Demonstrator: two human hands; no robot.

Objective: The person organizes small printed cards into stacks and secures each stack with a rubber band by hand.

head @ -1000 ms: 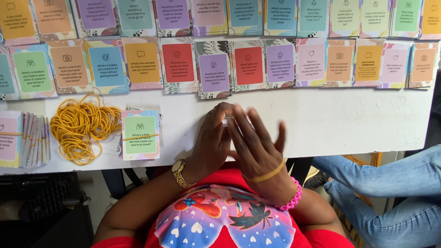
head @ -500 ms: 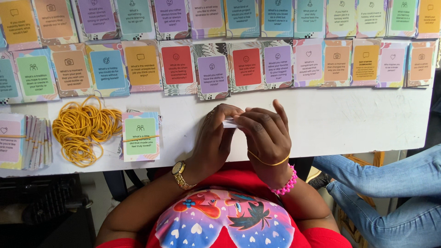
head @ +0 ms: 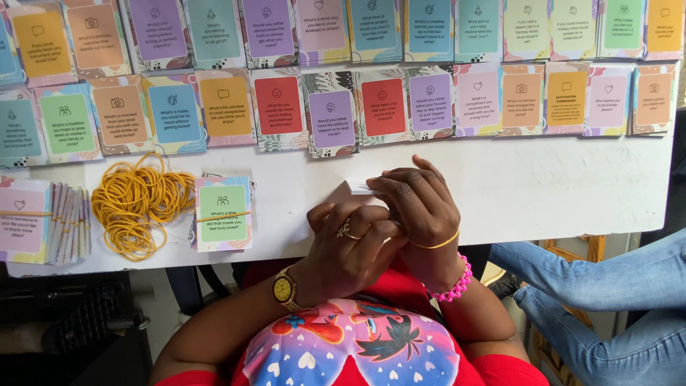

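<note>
Bright, even daylight over the white table (head: 543,193); no hard glare, w/ only a mild sheen on the cards (head: 329,118). Soft shadows sit under the hands and beside the rubber bands (head: 139,204). Below the table edge it goes dim, esp. bottom left, nearly black. Focus is sharp at centre. Slight wide-angle bend: card rows curve toward the corners. Right edge darkens a bit.

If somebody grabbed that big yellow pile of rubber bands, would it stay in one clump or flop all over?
Probably flop. The rubber bands lie as thin loose loops in a tangled heap on the white table, so a handful would likely dangle and some might drop. They look light for the pile's size. Lying flat, they seem unlikely to roll, and pushing would probably spread them.
</note>
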